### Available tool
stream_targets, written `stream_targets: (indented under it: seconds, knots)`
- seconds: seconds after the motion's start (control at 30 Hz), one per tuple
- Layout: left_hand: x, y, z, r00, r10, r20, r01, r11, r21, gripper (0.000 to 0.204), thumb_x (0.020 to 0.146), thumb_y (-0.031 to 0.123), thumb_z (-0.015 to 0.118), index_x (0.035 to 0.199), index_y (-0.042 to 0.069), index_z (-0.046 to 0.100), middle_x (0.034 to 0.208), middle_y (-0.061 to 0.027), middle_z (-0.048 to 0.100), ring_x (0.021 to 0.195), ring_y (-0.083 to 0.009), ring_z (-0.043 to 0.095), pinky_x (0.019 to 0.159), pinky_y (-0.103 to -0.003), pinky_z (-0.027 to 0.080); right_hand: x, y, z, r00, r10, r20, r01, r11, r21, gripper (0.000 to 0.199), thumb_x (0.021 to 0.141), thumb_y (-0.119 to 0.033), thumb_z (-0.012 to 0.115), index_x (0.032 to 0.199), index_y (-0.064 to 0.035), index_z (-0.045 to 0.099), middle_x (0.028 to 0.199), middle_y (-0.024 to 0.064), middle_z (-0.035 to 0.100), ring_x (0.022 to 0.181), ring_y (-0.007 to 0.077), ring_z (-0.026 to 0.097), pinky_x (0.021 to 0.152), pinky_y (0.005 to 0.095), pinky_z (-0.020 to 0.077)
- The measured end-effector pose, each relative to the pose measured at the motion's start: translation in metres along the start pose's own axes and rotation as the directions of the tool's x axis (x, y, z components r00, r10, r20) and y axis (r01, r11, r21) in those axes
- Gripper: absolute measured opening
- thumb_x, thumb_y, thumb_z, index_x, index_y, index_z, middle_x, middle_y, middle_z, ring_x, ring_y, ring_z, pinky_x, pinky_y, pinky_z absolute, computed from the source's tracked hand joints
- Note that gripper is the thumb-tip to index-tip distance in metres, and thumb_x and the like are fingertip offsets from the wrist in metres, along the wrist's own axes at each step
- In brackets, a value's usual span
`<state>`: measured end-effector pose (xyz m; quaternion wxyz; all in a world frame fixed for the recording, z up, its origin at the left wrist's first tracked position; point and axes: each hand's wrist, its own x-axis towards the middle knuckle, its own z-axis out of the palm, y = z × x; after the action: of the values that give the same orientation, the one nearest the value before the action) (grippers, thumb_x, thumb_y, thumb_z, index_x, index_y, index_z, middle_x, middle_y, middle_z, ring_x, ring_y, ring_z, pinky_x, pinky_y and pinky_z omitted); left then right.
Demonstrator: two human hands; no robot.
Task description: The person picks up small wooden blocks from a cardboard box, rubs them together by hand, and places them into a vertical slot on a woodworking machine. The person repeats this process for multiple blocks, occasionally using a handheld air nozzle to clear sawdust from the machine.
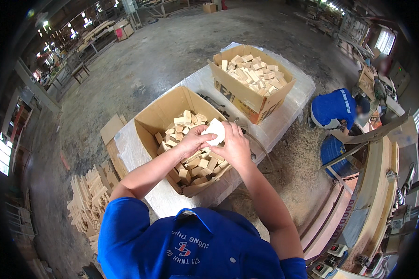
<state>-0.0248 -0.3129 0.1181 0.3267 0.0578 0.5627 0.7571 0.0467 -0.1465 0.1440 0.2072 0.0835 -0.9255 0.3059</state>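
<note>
Both my hands meet over an open cardboard box (150, 122) filled with several small pale wooden blocks (191, 163). My left hand (194, 141) and my right hand (235, 148) together hold one pale, flat wooden block (216, 130) above the pile. The left fingers curl under its lower edge; the right hand wraps it from the right side.
A second cardboard box (251, 100) of wooden blocks stands farther back on the plastic-covered table (284, 116). Stacked wooden pieces (89, 197) lie on the floor at left. A person in a blue shirt (334, 108) crouches at right beside a blue drum (334, 153). Sawdust covers the floor.
</note>
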Motion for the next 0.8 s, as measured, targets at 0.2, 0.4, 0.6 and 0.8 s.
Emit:
stream_targets:
  seconds: [0.2,0.4,0.6,0.8]
  knots:
    - [-0.004,0.012,0.000,0.953,-0.111,0.282,0.183,0.952,-0.244,0.060,0.090,0.053,0.044,0.126,0.005,0.043,0.116,-0.0111,0.057,0.102,-0.0248,0.059,0.088,-0.037,0.049,-0.005,-0.001,0.002,0.998,-0.062,-0.016,0.063,0.997,0.043,0.069,0.059,-0.025,0.074,0.118,-0.0038,0.045,0.117,0.0127,0.050,0.107,0.0296,0.051,0.086,0.0392,0.0464]
    - [-0.003,0.011,0.005,0.930,-0.306,0.205,0.350,0.906,-0.239,0.083,0.078,0.077,0.030,0.113,0.006,0.056,0.103,-0.0130,0.063,0.092,-0.0252,0.063,0.081,-0.039,0.051,-0.004,0.001,-0.002,0.973,-0.191,0.131,0.185,0.981,0.057,0.070,0.058,-0.023,0.073,0.120,-0.0062,0.045,0.119,0.0115,0.050,0.116,0.0279,0.044,0.095,0.0398,0.0371]
    - [0.003,-0.005,-0.006,0.951,-0.295,0.094,0.308,0.932,-0.190,0.073,0.081,0.072,0.035,0.105,0.008,0.060,0.096,-0.0105,0.064,0.086,-0.0253,0.062,0.078,-0.039,0.050,-0.006,0.001,0.005,0.962,-0.228,0.151,0.227,0.974,0.023,0.069,0.057,-0.023,0.072,0.119,-0.0065,0.046,0.119,0.0111,0.049,0.115,0.0272,0.043,0.095,0.0402,0.0352]
    - [0.008,0.002,0.004,0.970,-0.243,0.026,0.244,0.963,-0.118,0.079,0.083,0.073,0.027,0.108,0.005,0.057,0.096,-0.0105,0.064,0.088,-0.0228,0.062,0.077,-0.036,0.051,-0.009,0.007,0.004,0.995,-0.080,0.059,0.078,0.996,0.047,0.071,0.056,-0.022,0.073,0.118,-0.0027,0.044,0.116,0.0132,0.048,0.114,0.0293,0.043,0.094,0.0399,0.0398]
